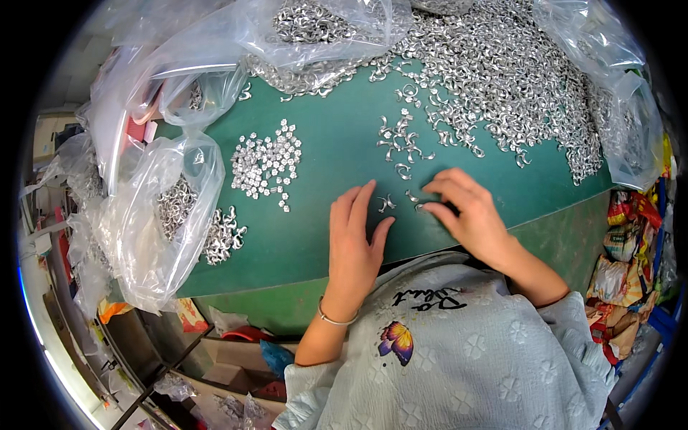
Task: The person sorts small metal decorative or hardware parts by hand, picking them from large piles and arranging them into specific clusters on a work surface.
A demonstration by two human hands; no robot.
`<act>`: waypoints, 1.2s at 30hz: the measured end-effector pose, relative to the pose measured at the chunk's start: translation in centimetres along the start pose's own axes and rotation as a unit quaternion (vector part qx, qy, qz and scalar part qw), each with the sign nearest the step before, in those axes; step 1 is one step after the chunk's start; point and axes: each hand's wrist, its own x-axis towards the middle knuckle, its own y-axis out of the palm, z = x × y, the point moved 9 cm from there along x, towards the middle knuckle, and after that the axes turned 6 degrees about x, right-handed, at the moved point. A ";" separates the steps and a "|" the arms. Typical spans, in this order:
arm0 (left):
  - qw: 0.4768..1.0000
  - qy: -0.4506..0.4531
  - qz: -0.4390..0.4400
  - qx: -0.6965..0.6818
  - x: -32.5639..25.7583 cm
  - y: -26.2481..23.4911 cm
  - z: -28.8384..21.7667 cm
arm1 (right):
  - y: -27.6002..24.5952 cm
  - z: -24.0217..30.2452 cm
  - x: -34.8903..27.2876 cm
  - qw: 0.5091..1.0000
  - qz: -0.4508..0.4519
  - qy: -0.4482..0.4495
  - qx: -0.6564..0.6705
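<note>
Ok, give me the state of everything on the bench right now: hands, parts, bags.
left hand: flat on the green mat, open, holding nothing
right hand: fingertips pressing a small metal piece
curved metal piece: loose between the hands
flower-shaped pieces: loose cluster, spread flat
big pile of curved pieces: heaped, unsorted
clear bag at left: open, partly filled, spilling pieces
</note>
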 end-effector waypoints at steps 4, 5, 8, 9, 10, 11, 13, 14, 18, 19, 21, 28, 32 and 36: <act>0.997 0.034 0.012 0.072 0.1 0.1 -0.7 | 0.3 0.3 0.0 1.000 0.016 -0.010 -0.014; 0.996 0.032 0.014 0.078 0.2 0.2 -0.7 | 1.0 0.7 -0.1 0.999 0.028 -0.025 -0.021; 0.996 0.019 0.017 0.082 0.1 0.3 -0.3 | 1.7 1.2 0.2 0.999 0.031 -0.025 -0.016; 0.997 0.010 0.017 0.075 -0.1 0.0 -0.1 | 1.3 1.2 0.4 1.000 0.017 -0.007 -0.004; 0.998 0.002 0.017 0.068 -0.2 -0.2 0.0 | 0.9 1.1 0.6 1.000 0.003 0.011 0.008; 0.998 0.002 0.020 0.061 -0.4 -0.3 -0.1 | 0.9 1.4 0.6 1.000 0.011 0.002 -0.015; 0.999 0.002 0.025 0.048 -0.6 -0.2 -0.3 | 1.0 1.7 0.8 0.998 0.025 -0.015 -0.061; 0.998 0.008 0.031 0.045 -0.7 0.0 -0.4 | 1.2 1.8 0.7 0.997 0.030 -0.029 -0.070; 0.999 0.027 0.027 0.025 -0.5 0.2 -1.0 | 1.6 1.4 0.2 0.992 0.037 -0.067 -0.099; 0.999 0.030 0.018 0.018 -0.2 0.0 -1.1 | 1.5 1.3 0.1 0.992 0.034 -0.071 -0.104; 0.998 0.041 0.045 0.033 0.3 0.4 -1.2 | 1.0 1.1 0.0 0.994 0.006 -0.060 -0.094; 0.995 0.022 0.059 0.071 -0.8 1.1 -1.5 | 2.2 1.7 0.5 0.991 0.043 -0.076 -0.104; 1.000 0.004 -0.004 0.029 -1.7 0.7 -1.1 | 2.2 2.1 1.0 0.989 0.060 -0.104 -0.084; 0.999 0.000 -0.034 0.035 -2.3 1.0 -1.7 | 3.3 3.1 1.7 0.975 0.096 -0.161 -0.120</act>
